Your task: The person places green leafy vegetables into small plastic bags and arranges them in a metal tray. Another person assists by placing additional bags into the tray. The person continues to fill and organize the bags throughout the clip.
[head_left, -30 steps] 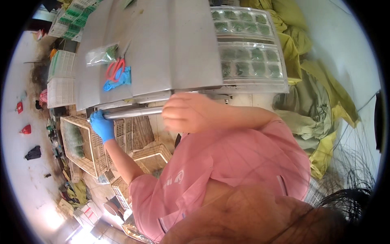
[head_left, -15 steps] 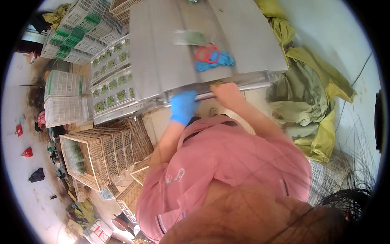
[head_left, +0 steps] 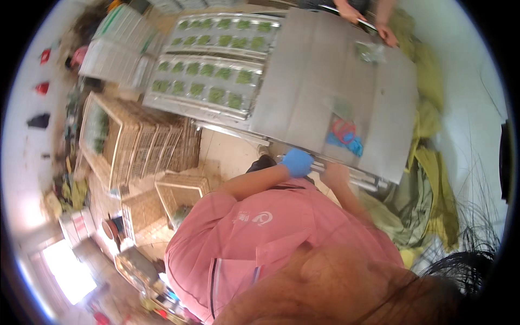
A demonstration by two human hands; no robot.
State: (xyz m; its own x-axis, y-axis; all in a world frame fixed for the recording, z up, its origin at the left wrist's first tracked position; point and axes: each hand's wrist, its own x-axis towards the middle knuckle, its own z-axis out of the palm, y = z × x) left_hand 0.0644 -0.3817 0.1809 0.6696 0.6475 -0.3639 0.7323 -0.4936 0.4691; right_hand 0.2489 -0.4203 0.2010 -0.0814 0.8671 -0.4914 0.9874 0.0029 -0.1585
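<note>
My left hand, in a blue glove, is closed round the metal rail along the near edge of the steel table. Close to its right, my bare right hand is closed on the same rail, slightly blurred. On the tabletop beyond my hands lie a crumpled blue glove and a red looped object, which look like scissor handles. A faint clear bag lies just behind them.
Trays of green-filled packs adjoin the table's left side. A co-worker's hands hold a bar at the far edge, near a clear bag with greens. Stacked crates stand left; green-yellow sheeting hangs right.
The view has swung left, so the table and my hands appear further right and the table looks turned. Both hands stay on the rail. A co-worker's hands now show at the far edge.
</note>
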